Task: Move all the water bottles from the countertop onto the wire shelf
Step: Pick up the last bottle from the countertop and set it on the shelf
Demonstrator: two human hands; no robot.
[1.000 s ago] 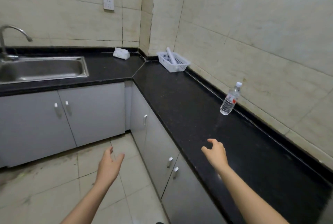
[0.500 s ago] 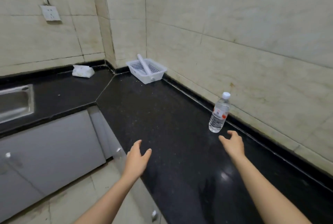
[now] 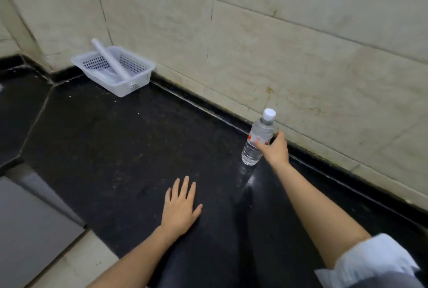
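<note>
The bottle (image 3: 257, 141) is gripped mid-body by the right hand (image 3: 274, 148), upright on the bench (image 3: 115, 137) by the wall, probably for a steady lift. The left hand (image 3: 180, 206) is laid flat, holding nothing, likely for support. No shelf in view.

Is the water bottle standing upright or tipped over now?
Upright, leaning slightly. The water bottle has its base on the countertop and its white cap on top; the right hand grips its middle.
</note>
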